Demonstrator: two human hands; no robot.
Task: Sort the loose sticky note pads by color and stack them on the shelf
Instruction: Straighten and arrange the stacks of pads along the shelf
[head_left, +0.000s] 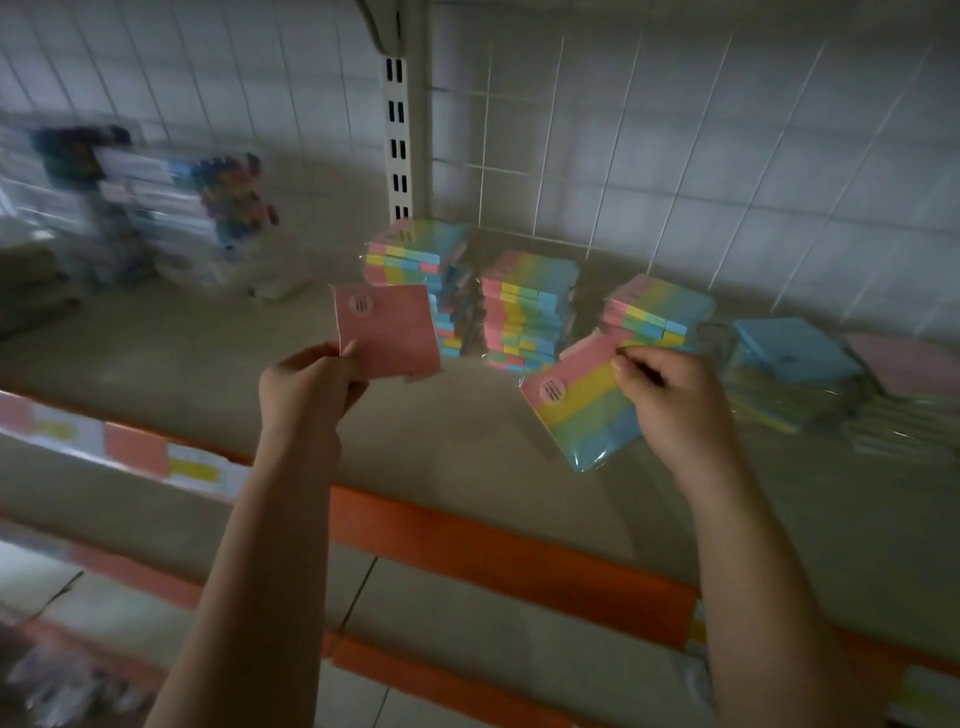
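Sorting step: left hand (306, 384) pinches a pink pad (387, 330); right hand (670, 400) pinches a striped pad (582, 415), likely bound for the striped stacks (524, 312) behind it.

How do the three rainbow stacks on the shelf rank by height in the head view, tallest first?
1. Left stack and middle stack: about equally tall, and the left sits farther back, so I won't separate them.
2. Right stack: clearly shortest.
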